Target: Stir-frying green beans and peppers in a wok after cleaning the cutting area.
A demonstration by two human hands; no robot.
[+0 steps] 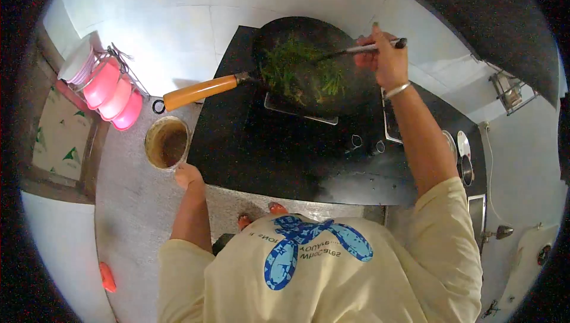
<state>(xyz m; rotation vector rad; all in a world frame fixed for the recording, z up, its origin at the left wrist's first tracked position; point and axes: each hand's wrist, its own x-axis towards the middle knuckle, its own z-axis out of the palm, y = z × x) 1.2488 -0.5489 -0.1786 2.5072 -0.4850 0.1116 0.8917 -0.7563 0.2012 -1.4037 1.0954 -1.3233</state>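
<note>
A dark wok [267, 33] with an orange handle [200, 92] sits at the back of the black counter, over a stove. Leafy greens [298, 62] lie in it, under a light haze. My right hand [383, 58] is closed around the pale handle of a cooking utensil [363, 48], whose dark far end reaches into the greens; its tip is hidden. To the left, off the counter's edge, my left hand [189, 176] grips the near rim of a round container [150, 145] with brown stains or residue inside.
Pink basins [107, 84] hang on a wire rack at the left wall. Small dishes [464, 145] and a metal cup [466, 169] stand at the counter's right end, near a sink [476, 209] and tap [504, 232]. The black counter [267, 162] has its left edge beside the container.
</note>
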